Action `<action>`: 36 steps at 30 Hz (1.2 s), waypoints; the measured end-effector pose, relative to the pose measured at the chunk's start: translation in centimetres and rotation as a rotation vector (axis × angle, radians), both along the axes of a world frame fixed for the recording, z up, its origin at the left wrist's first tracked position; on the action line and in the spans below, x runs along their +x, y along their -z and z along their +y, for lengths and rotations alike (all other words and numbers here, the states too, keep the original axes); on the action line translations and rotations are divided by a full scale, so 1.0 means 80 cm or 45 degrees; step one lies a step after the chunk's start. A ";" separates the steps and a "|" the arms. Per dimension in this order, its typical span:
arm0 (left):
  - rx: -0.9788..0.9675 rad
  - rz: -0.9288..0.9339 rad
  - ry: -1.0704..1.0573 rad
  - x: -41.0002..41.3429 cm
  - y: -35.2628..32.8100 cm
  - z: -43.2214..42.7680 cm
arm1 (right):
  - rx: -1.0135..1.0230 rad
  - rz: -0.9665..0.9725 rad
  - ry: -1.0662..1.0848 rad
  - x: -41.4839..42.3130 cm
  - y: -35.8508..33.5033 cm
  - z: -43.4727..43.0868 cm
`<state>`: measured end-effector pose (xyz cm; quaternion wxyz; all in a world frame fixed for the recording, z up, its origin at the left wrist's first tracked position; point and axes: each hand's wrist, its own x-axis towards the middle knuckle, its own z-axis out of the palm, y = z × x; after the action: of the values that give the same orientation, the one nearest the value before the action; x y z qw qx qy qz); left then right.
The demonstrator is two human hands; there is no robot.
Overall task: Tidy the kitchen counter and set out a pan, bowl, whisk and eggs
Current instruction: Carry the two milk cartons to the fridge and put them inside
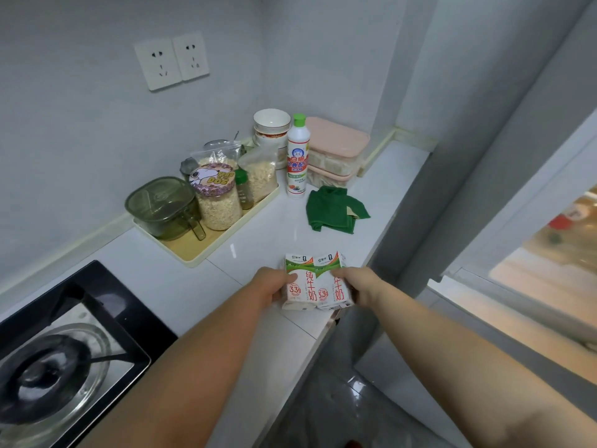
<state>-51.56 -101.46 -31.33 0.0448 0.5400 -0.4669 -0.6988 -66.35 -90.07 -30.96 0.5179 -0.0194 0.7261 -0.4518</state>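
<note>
milk cartons (315,281): two small white and green boxes, side by side and touching, at the front edge of the counter (258,250). I cannot tell if they stand on it or are just off it.
left hand (274,286): it holds the left box. The thumb lies on the front and the other fingers curl round the side and back.
right hand (358,284): it holds the right box the same way, thumb on the front, fingers round the far side.
how they feel: I think they are full, so a bit heavy for such small boxes. The card walls are stiff but would dent with a hard squeeze. The skin looks smooth and may slip.
where to hold: on the flat sides, near the middle, pressing the two boxes together so none drops. Not by the folded tops.
watch out: the counter edge is right there, with the floor below.
room for them: bare counter shows between the tray (193,255) and the green cloth (334,208).
pan (45,370): a dark one seems to sit under a glass lid on the stove (106,286), at the near left.
bowls (271,124): stacked at the back, just beside a bottle (298,156).
</note>
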 end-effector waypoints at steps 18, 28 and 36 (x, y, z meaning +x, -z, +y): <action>-0.136 0.442 0.347 -0.134 -0.085 0.074 | -0.292 0.031 0.298 -0.104 -0.104 0.145; -0.223 0.656 0.598 -0.216 -0.159 0.154 | -0.579 0.141 0.611 -0.154 -0.148 0.245; -0.358 0.705 0.802 -0.262 -0.207 0.214 | -0.682 0.253 0.861 -0.171 -0.180 0.303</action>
<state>-72.55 -84.33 -14.77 0.0261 0.1525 -0.6696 -0.7264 -80.04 -65.80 -16.58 0.2453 0.0424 0.5954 -0.7639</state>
